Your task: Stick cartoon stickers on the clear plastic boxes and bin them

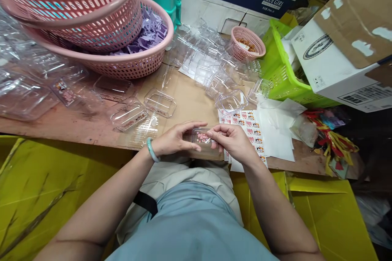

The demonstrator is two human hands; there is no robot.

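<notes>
Right hand (234, 140): thumb and fingers pinched together on the right end of a small clear plastic case with pink print (200, 135), over the near part of a brown cardboard sheet (188, 106). Left hand (173, 138): thumb and fingers apart around the case's left end; contact unclear. Near right, white cat-sticker sheets (249, 130); far left, stacked pink perforated plastic baskets (119, 63).

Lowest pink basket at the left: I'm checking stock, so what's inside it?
Purple pieces show, mostly toward the right of the lowest pink basket. The stacked baskets above cover the rest; what lies there cannot be seen.
</notes>
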